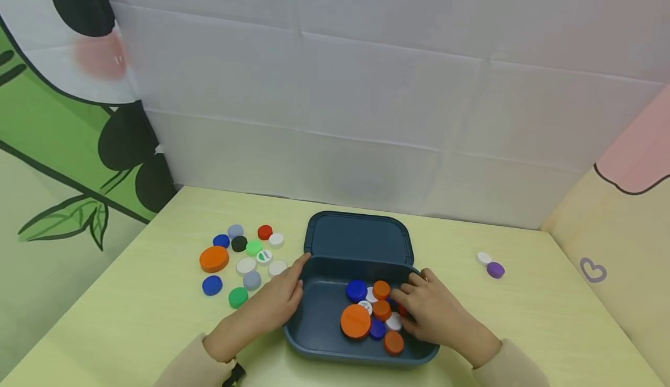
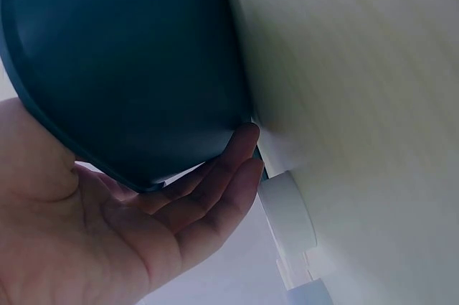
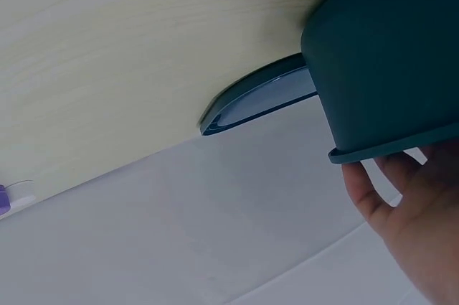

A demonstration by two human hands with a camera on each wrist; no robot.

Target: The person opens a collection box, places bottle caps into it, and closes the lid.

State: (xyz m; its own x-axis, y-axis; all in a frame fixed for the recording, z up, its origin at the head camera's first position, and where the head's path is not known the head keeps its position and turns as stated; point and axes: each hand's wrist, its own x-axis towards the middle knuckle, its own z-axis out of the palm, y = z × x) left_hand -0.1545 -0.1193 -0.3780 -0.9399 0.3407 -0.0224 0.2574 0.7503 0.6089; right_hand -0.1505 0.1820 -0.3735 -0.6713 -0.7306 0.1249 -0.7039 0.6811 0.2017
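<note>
Your box [image 1: 324,355] sits mid-table on the near side, and it should handle as light, fairly stiff plastic, perhaps slick; its end walls look like the best hold. Your left hand [image 1: 272,302] grips the left end; your right hand [image 1: 437,311] reaches over the right wall, its fingertips hidden, so you cannot tell whether they pinch anything. Inside, blue, orange, white and red caps [image 1: 355,321] crowd the right half. The lid [image 1: 358,235] lies beyond the far wall; loose caps [image 1: 214,259] lie left.
</note>
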